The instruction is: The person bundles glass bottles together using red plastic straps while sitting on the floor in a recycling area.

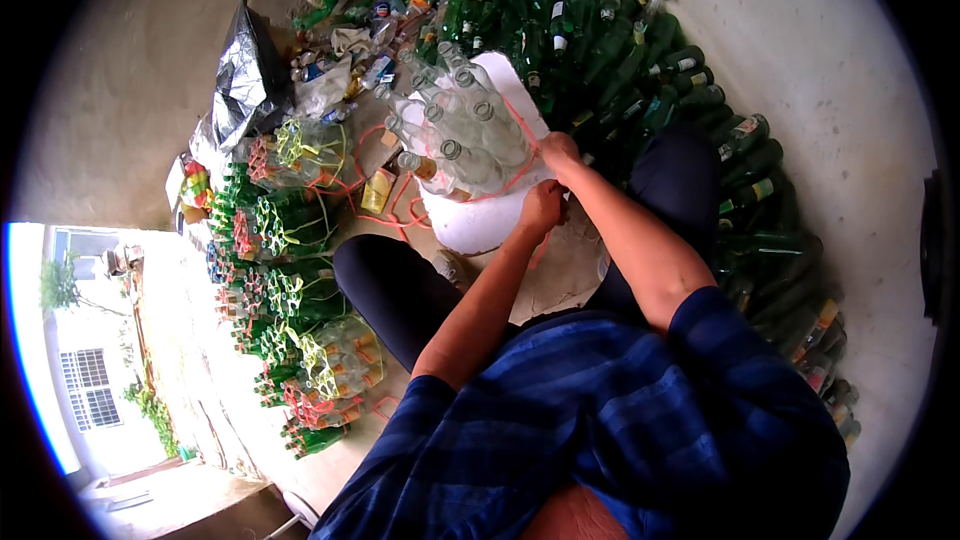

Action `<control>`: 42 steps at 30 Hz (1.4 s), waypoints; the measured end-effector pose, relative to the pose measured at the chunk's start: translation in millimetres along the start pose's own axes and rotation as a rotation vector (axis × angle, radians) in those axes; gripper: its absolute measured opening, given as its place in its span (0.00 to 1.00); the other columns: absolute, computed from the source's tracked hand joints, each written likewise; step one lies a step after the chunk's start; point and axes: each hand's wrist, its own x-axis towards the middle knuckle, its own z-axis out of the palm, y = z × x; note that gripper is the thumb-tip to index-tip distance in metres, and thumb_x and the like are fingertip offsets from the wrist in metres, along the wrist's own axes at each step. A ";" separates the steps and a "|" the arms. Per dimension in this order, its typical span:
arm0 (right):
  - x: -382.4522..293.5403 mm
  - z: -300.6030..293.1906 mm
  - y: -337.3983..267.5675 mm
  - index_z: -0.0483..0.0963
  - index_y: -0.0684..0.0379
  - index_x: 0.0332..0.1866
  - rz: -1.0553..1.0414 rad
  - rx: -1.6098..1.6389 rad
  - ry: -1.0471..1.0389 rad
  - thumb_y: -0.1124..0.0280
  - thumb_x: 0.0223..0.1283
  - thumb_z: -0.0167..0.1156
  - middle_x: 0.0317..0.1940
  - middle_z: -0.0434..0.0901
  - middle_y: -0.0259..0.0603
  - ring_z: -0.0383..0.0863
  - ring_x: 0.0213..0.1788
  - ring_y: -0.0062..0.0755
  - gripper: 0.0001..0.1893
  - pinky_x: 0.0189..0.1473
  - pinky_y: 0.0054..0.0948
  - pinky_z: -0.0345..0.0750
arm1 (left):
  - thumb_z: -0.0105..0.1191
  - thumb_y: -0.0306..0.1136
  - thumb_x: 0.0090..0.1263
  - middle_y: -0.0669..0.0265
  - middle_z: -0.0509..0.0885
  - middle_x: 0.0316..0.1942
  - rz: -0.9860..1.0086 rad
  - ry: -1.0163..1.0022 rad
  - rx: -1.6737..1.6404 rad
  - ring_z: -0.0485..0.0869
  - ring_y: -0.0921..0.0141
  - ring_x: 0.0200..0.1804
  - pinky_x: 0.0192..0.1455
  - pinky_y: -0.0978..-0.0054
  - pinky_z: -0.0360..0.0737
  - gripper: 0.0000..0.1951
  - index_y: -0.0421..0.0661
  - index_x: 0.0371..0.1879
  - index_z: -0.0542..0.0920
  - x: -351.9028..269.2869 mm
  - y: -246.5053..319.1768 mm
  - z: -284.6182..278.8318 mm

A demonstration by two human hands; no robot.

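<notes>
A cluster of clear glass bottles (457, 124) stands upright on a white board (469, 229), which looks like foam. Red plastic twine (517, 178) runs around the lower part of the cluster on the near and right sides. At the board's right edge my right hand (559, 151) is closed on the twine. Just below it, my left hand (544, 206) is also closed, apparently on the same twine, and a loose tail hangs beneath it. The fingertips of both hands are partly hidden. One near bottle (417, 165) has an orange-brown label or contents; I cannot tell which.
Green glass bottles (615, 37) are heaped along the wall at right. Tied bottle bundles (300, 221) stand in a row at left. Loose red twine (382, 221) and a yellow packet (377, 191) lie on the floor. Mixed plastic waste (375, 15) is piled behind, near a silver-black bag (247, 82).
</notes>
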 end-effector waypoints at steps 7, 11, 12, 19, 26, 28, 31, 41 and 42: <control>-24.3 -28.4 -44.8 0.72 0.58 0.25 0.404 0.335 -0.395 0.64 0.69 0.59 0.13 0.67 0.34 0.64 0.10 0.27 0.15 0.12 0.30 0.57 | 0.45 0.33 0.74 0.39 0.84 0.39 0.471 0.117 0.520 0.82 0.42 0.46 0.48 0.50 0.78 0.13 0.38 0.44 0.81 -9.7 -25.3 5.9; -24.2 -31.1 -43.9 0.72 0.59 0.20 0.406 0.327 -0.407 0.63 0.71 0.58 0.12 0.71 0.39 0.65 0.10 0.30 0.20 0.13 0.33 0.58 | 0.44 0.33 0.75 0.40 0.84 0.38 0.484 0.053 0.515 0.81 0.41 0.47 0.49 0.47 0.77 0.13 0.39 0.47 0.79 -14.3 -24.3 9.4; -26.1 -32.4 -48.5 0.72 0.59 0.21 0.405 0.342 -0.437 0.63 0.71 0.58 0.13 0.71 0.39 0.66 0.10 0.30 0.19 0.13 0.33 0.59 | 0.45 0.33 0.75 0.41 0.85 0.38 0.418 0.082 0.448 0.83 0.43 0.46 0.48 0.48 0.78 0.12 0.40 0.48 0.78 -12.2 -28.1 9.9; -28.3 -39.4 -44.0 0.74 0.61 0.28 0.350 0.330 -0.456 0.67 0.67 0.58 0.17 0.74 0.37 0.71 0.16 0.28 0.12 0.17 0.31 0.67 | 0.48 0.29 0.72 0.58 0.86 0.32 -0.093 -0.034 -0.167 0.84 0.66 0.32 0.38 0.67 0.82 0.13 0.43 0.53 0.76 -16.6 -11.5 7.5; -22.9 -42.4 -41.8 0.77 0.58 0.33 0.311 0.278 -0.474 0.67 0.67 0.61 0.21 0.75 0.33 0.72 0.22 0.23 0.08 0.23 0.26 0.69 | 0.49 0.32 0.75 0.71 0.73 0.22 -0.015 -0.046 -0.752 0.70 0.74 0.19 0.23 0.76 0.70 0.09 0.43 0.47 0.78 4.4 -3.2 -5.2; -14.9 -47.1 -47.9 0.77 0.57 0.31 0.362 0.270 -0.520 0.64 0.65 0.62 0.22 0.76 0.33 0.73 0.22 0.24 0.10 0.25 0.27 0.70 | 0.47 0.33 0.77 0.73 0.70 0.20 -0.018 0.008 -0.649 0.67 0.76 0.17 0.19 0.76 0.66 0.08 0.43 0.44 0.78 6.6 -11.6 -7.6; 13.3 -40.3 -42.2 0.78 0.57 0.29 0.268 0.235 -0.440 0.62 0.62 0.62 0.23 0.77 0.33 0.73 0.23 0.24 0.11 0.25 0.28 0.70 | 0.46 0.34 0.78 0.76 0.66 0.18 -0.016 0.029 -0.550 0.62 0.79 0.15 0.15 0.76 0.59 0.08 0.44 0.43 0.77 6.2 -5.6 1.3; 53.4 -3.0 -33.4 0.79 0.62 0.30 0.072 0.189 -0.539 0.67 0.61 0.62 0.20 0.77 0.36 0.70 0.18 0.24 0.10 0.21 0.29 0.66 | 0.45 0.35 0.78 0.77 0.64 0.17 0.017 0.030 -0.453 0.61 0.80 0.16 0.17 0.76 0.58 0.11 0.41 0.46 0.79 8.5 -9.2 3.1; 52.6 -2.4 -33.8 0.79 0.62 0.30 0.090 0.201 -0.550 0.68 0.61 0.62 0.20 0.77 0.37 0.70 0.17 0.24 0.09 0.21 0.28 0.65 | 0.45 0.34 0.78 0.77 0.65 0.17 0.026 0.052 -0.404 0.62 0.80 0.17 0.18 0.76 0.58 0.12 0.41 0.46 0.80 8.5 -9.0 3.3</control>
